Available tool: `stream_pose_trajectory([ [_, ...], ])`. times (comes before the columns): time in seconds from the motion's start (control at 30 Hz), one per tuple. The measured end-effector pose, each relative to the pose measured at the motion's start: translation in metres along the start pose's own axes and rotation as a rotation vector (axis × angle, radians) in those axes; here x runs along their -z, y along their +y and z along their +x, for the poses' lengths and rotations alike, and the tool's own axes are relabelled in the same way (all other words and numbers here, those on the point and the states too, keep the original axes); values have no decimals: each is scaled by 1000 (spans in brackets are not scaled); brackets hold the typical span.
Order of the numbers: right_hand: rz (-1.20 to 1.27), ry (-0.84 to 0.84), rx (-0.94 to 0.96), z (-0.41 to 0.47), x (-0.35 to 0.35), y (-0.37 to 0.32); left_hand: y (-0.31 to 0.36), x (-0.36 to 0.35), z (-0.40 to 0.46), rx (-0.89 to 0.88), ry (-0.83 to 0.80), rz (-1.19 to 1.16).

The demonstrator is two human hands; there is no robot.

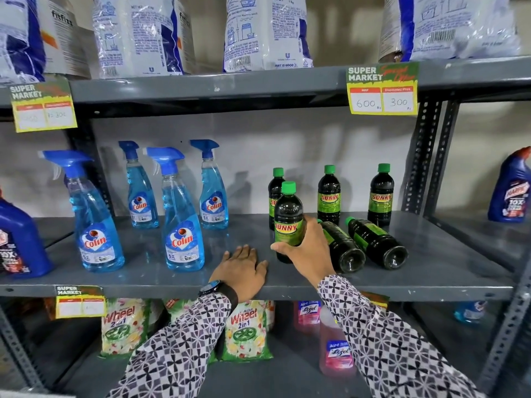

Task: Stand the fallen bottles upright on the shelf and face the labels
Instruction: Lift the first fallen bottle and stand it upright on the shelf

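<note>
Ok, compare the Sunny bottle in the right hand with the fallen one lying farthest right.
The held Sunny bottle stands upright; the fallen bottle lies on its side. The held one shows its label to the camera; the fallen one shows its base. The right hand grips the held one; nothing holds the fallen one. Both are dark bottles with green caps and green labels.

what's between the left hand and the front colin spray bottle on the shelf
Nothing: in the head view the shelf is bare between the left hand, resting flat, and the front Colin bottle.

grey shelf (143,278) | four Colin sprays (184,214) upright | Sunny bottles (329,193): four upright, two fallen (373,242)
</note>
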State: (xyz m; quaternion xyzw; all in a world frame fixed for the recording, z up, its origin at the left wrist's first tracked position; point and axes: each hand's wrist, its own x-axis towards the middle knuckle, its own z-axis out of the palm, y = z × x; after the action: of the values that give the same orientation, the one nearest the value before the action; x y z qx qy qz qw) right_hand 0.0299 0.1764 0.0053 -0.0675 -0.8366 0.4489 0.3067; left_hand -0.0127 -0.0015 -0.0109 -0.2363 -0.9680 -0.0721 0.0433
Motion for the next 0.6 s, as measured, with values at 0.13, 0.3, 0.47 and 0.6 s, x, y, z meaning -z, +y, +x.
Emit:
stream_pose_trajectory([
  [0.13, 40, -70, 0, 0, 2, 0, -1, -2, 3, 0, -6, -3],
  [0.3, 64, -103, 10, -8, 12, -2, -3, -3, 4, -5, -2, -2],
  [0.47, 90, -124, 58, -30, 23, 3, -4, -5, 6, -13, 14, 27],
  [0.6, 113, -121, 54, -40, 25, -1, -4, -6, 6, -16, 1, 54],
])
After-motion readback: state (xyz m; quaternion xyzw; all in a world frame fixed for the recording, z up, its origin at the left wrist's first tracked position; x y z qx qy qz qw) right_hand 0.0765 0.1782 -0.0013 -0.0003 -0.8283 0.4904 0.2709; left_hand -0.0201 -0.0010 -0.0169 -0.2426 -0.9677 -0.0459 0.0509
